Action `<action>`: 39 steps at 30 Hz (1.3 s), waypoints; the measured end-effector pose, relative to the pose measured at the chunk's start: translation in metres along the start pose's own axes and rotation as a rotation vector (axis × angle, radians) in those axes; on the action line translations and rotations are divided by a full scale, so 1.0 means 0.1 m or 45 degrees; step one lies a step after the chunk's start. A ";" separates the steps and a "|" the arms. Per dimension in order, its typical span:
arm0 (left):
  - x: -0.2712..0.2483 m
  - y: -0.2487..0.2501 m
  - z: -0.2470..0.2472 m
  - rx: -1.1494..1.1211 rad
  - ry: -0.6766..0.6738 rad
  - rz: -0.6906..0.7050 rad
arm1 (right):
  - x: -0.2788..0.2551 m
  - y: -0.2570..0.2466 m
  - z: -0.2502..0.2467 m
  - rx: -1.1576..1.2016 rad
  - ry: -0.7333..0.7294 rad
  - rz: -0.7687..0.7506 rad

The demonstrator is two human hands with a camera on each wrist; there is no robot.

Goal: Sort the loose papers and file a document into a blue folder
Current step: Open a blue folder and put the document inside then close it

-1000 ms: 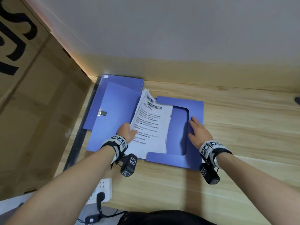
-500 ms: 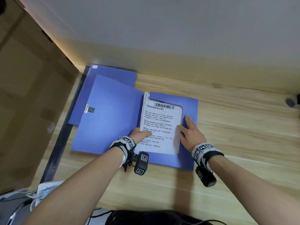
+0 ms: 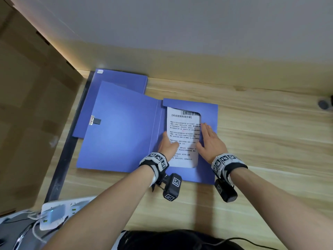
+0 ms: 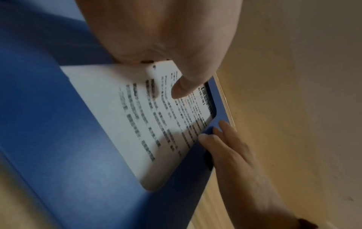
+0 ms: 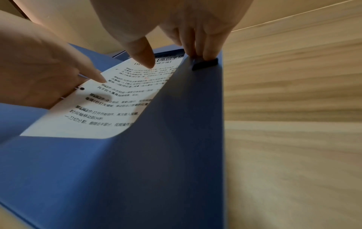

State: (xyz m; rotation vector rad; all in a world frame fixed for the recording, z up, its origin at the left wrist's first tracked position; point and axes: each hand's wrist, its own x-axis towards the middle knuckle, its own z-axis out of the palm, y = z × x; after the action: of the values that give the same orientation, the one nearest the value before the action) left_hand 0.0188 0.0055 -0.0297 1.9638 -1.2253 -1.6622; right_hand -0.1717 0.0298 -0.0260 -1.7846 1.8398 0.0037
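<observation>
A blue folder [image 3: 117, 134] lies open on the wooden table, its cover spread out to the left. A printed document [image 3: 183, 130] sits flat in the folder's right half, its edges tucked under the blue frame flap [image 3: 209, 112]. My left hand [image 3: 168, 144] pinches the sheet's left edge, with the thumb [image 4: 182, 88] lying on the text. My right hand [image 3: 210, 139] lies flat with straight fingers [image 5: 197, 46] pressing on the right flap beside a black patch [image 5: 204, 63]. Its thumb hovers just over the paper.
A second blue folder [image 3: 124, 79] lies shut at the back left, partly under the open cover. A large cardboard box [image 3: 27, 105] stands along the left. A white power strip [image 3: 57, 212] with cables sits at the near left. Bare wood [image 3: 270, 150] stretches to the right.
The curled sheet has slid to the right under the frame flap and now lies flat. My left hand followed it to the right, while my right hand stayed on the flap.
</observation>
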 end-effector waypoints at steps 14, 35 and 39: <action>-0.23 -0.12 0.00 0.347 0.057 0.123 | -0.04 0.03 0.04 -0.044 0.015 0.004; -0.41 0.00 -1.69 0.968 0.603 -0.017 | -0.58 0.14 -0.15 -0.072 -0.131 -0.022; -0.55 -0.08 -1.86 0.792 0.556 -0.357 | -0.75 0.16 -0.04 -0.135 -0.183 -0.014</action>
State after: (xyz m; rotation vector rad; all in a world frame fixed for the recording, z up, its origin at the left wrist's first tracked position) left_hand 0.1931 -0.0028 0.0559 2.7835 -1.4441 -0.9047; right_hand -0.1921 0.0990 0.0008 -1.8158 1.7566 0.2232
